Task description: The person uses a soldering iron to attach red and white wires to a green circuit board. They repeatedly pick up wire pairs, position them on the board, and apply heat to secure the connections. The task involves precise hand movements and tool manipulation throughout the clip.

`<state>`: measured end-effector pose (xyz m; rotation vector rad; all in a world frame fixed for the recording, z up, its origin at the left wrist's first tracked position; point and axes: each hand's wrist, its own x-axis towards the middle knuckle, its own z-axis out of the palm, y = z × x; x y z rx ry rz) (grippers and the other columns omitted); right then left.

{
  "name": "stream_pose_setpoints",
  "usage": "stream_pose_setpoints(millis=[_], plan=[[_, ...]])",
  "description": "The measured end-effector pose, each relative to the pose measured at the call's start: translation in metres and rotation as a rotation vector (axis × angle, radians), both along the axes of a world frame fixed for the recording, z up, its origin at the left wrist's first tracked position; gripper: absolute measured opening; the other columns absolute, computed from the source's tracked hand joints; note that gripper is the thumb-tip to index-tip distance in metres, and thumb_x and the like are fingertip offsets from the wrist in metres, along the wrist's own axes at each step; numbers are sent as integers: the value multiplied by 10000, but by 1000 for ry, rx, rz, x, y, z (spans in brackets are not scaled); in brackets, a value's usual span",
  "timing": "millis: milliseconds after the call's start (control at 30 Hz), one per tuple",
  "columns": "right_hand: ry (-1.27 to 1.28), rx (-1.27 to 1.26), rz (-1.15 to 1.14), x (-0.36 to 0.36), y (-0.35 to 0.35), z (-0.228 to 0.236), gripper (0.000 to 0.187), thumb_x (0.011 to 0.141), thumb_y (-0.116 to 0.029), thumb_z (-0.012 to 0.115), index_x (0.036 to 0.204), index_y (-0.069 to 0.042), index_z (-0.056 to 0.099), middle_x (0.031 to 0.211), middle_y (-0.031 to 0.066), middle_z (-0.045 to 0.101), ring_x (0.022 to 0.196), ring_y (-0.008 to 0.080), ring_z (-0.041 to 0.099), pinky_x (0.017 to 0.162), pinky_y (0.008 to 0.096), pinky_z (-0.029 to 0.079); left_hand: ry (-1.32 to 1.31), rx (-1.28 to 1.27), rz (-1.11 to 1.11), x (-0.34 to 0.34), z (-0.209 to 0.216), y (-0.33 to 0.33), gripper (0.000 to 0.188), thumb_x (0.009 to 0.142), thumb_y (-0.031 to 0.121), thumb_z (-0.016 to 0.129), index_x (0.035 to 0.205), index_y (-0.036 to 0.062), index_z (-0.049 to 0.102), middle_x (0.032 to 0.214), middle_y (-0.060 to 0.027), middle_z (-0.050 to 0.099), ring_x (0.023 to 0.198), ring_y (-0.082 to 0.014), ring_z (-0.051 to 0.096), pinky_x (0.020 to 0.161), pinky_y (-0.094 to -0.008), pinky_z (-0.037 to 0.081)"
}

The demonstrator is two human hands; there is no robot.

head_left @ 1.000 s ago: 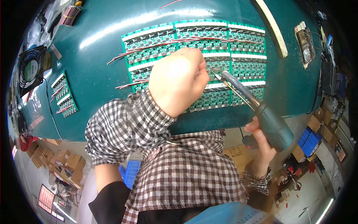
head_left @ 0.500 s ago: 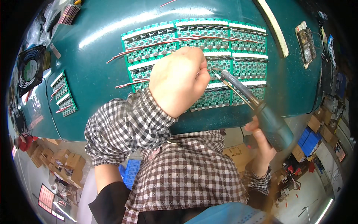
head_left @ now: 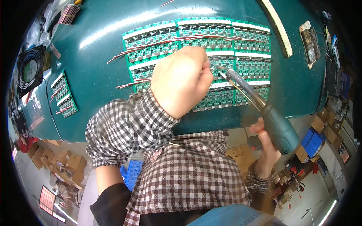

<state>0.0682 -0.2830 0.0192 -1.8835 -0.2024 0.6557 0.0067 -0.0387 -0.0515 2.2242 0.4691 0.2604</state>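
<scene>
Several green circuit boards (head_left: 252,69) lie joined in a block on the table, with white strips and rows of black leads. Red and white wires (head_left: 147,47) run across the upper rows. Over the middle of the block my left hand (head_left: 181,81) is closed in a pinch; whatever its fingertips hold is hidden. From the right, my right hand (head_left: 268,145) grips the green handle of a soldering iron (head_left: 279,128). A thin metal tube runs along the iron's shaft. Its tip points at the boards, just right of my left fingertips.
A smaller wired board (head_left: 65,96) and a black fan (head_left: 31,71) are at the left of the green table (head_left: 90,71). Bundled wires (head_left: 69,15) lie at the far left. A pale curved strip (head_left: 277,26) and a dirty metal tray (head_left: 310,44) stand at the right.
The soldering iron and my right hand have shifted slightly to the right, so the tip is a little farther from my left fingers. My left hand has hardly moved.
</scene>
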Motion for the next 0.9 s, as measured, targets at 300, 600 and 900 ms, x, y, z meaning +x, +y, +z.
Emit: stream_pose_setpoints(millis=[300,600,900], plan=[[22,-28,-7,-1,3,3,285,748,-7,718,1017,37,636,851,112,676,773,185,645,711,322,523,-3,5,4,0,0,0,76,707,20,613,736,33,545,659,-83,544,615,-243,566,574,-339,461],[-6,-36,40,1,-2,-2,306,739,9,720,1033,33,638,857,100,681,751,152,635,682,292,510,9,-5,5,0,0,-1,80,707,24,616,737,38,543,651,-78,538,603,-242,557,566,-338,454],[32,-49,34,3,1,5,291,744,0,715,1021,37,634,850,107,677,727,138,625,642,272,500,1,-1,8,0,1,-1,78,706,23,615,737,38,545,653,-77,544,603,-239,560,565,-336,454]])
